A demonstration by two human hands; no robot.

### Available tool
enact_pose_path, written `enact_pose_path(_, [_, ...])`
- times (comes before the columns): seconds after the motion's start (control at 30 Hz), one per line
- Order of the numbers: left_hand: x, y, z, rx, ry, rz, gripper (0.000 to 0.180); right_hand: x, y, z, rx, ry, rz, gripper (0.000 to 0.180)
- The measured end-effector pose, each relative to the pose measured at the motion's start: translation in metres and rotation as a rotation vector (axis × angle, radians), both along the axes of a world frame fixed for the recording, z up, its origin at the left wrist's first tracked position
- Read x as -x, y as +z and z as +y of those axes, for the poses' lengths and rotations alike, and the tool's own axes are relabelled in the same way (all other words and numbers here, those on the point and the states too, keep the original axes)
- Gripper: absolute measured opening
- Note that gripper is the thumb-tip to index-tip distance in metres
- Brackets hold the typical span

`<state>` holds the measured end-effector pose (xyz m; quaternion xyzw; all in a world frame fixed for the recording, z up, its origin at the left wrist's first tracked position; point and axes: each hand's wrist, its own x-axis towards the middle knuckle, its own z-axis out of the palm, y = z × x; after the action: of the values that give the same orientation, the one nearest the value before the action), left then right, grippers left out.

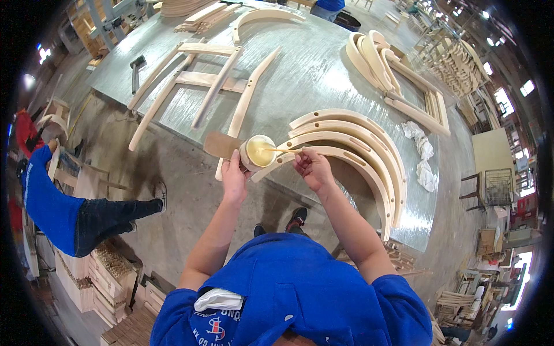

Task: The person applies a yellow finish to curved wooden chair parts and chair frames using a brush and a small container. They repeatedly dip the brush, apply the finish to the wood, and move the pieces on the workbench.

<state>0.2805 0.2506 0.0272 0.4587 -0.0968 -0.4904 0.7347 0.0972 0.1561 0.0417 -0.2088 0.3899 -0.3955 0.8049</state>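
Observation:
My left hand is wrapped round a round tub of pale yellow, glue-like liquid. In a pinch, my right hand grips a thin stick whose far end reaches into the liquid. A flat brown board shows just left of the tub; whether it touches the tub I cannot tell. Beside my right hand, several curved wooden pieces with holes and slots lie nested at the table edge. Beyond my left hand lie wooden chair-frame parts and a loose curved leg.
The metal-topped table also bears a hammer, bent wooden pieces, a wooden frame and crumpled white cloth. A person in blue works at the left, near stacked wood. Chairs stand at the right.

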Motion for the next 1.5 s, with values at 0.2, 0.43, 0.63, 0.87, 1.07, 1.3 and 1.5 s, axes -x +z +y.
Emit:
enact_pose_path(0.2, [0.010,-0.013,-0.011,0.004,-0.047,-0.011,0.031,0.005,-0.005,0.007,0.031,-0.094,0.053,0.017])
enact_pose_path(0.43, [-0.020,-0.044,0.007,-0.087,0.031,-0.029,0.030,0.022,0.033,-0.005,0.692,-0.011,0.491,0.020])
enact_pose_path(0.63, [-0.035,-0.050,0.025,-0.175,0.194,0.063,0.028,0.009,0.016,-0.004,1.125,0.143,0.925,0.023])
enact_pose_path(0.87, [-0.044,-0.050,0.044,-0.166,0.198,0.044,0.028,-0.012,0.030,0.004,1.343,0.288,1.032,0.019])
enact_pose_path(1.07, [-0.043,-0.051,0.045,-0.121,0.185,0.020,0.032,-0.015,0.032,-0.003,1.403,0.362,1.000,0.017])
enact_pose_path(1.3, [-0.042,-0.050,0.046,-0.098,0.159,0.002,0.028,-0.017,0.039,-0.005,1.383,0.405,0.957,0.017])
enact_pose_path(1.5, [-0.042,-0.047,0.050,-0.097,0.106,-0.030,0.033,-0.018,0.037,-0.006,1.430,0.408,0.975,0.018])
